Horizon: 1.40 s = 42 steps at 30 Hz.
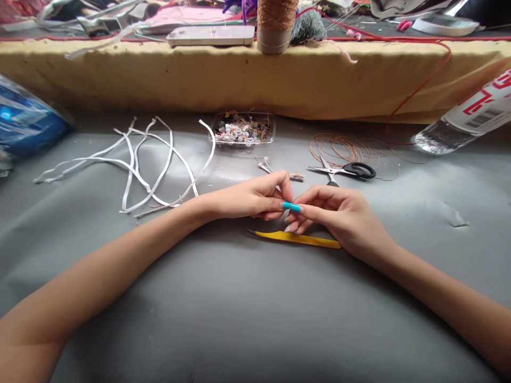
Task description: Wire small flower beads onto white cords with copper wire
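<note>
My left hand (265, 197) and my right hand (329, 213) meet at the fingertips, thumbs tip to tip, over the grey tabletop (215, 298). Both are closed in a pinch; whatever sits between the fingers is hidden or too small to name. Just below them lie yellow-handled tweezers (299, 239), with the dark curved tip pointing left. Behind the hands are a small white-tipped piece of cord (265, 165) and a short brownish bundle (296, 177). Scissors with black handles (339, 170) lie spread beyond my right hand.
White flat cords (136, 170) sprawl at left. A clear tray of beads (241, 130) stands behind, beside a coil of thin brown cord (347, 149). A water bottle (467, 114) leans at right, a blue package (30, 119) at far left. A raised ledge (159, 80) carries a phone (211, 35) and a thread spool (276, 24).
</note>
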Motion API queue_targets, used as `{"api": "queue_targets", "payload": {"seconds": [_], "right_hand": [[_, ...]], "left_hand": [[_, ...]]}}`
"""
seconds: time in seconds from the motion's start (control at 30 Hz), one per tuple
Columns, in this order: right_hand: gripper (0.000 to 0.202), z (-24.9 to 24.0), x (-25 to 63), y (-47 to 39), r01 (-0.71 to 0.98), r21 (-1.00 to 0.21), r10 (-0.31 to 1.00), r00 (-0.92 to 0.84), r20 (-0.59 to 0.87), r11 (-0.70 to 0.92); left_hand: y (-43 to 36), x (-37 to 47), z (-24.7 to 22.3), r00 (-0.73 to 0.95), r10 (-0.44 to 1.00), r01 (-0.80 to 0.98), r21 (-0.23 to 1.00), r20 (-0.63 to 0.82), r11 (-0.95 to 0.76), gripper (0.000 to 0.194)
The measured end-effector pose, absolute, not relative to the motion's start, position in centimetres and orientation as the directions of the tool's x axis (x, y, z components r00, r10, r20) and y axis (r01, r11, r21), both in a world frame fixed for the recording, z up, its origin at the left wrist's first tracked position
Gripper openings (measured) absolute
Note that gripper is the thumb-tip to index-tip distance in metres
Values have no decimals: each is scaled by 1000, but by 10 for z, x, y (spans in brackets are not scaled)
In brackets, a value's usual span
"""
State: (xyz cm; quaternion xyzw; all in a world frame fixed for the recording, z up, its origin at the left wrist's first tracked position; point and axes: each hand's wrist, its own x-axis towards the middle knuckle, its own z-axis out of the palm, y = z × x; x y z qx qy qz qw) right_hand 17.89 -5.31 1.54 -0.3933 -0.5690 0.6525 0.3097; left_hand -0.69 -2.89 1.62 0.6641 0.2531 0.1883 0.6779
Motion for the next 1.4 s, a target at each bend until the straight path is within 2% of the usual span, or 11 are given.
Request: {"api": "queue_targets", "payload": {"seconds": [0.2, 0.37, 0.6, 0.73, 1.2, 1.4], "right_hand": [[13, 16, 179, -56, 147, -987, 848, -514, -128, -60], [18, 15, 179, -55, 139, -990, 841, -530, -106, -37], [15, 15, 182, -55, 179, -984, 834, -543, -101, -3], [20, 15, 181, -54, 185, -983, 830, -547, -107, -5], [16, 17, 179, -53, 170, -984, 853, -505, -128, -47], [15, 14, 181, -52, 77, -993, 866, -487, -115, -88]], "left_hand": [[-29, -6, 18, 786, 604, 120, 991, -131, 59, 8], [-29, -6, 18, 774, 615, 125, 988, -151, 86, 9], [-29, -5, 20, 771, 618, 90, 987, -156, 136, 10], [-29, -6, 18, 771, 617, 89, 987, -154, 134, 10], [-29, -5, 18, 771, 619, 111, 989, -148, 98, 8], [-28, -6, 19, 773, 625, 126, 992, -112, 23, 8]]}}
